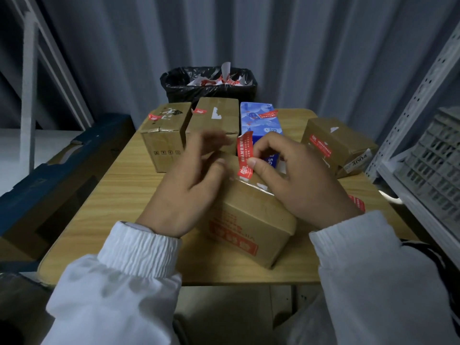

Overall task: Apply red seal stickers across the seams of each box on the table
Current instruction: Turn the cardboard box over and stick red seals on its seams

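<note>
Table (119, 195) wooden, corrugated wall (298, 46) behind; right hand (298, 180) pinches sticker (245, 155), left hand (189, 185) loose, empty.

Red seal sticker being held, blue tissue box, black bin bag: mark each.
Red seal sticker (244, 151): head view, middle of the strip.
Blue tissue box (261, 126): head view, top face.
Black bin bag (172, 81): head view, left rim.

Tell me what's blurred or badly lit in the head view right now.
Head view: the left hand is smeared by motion blur; the right hand and its red seal sticker are sharp; lighting is dim; wide-angle distortion bends the metal shelving at right.
</note>
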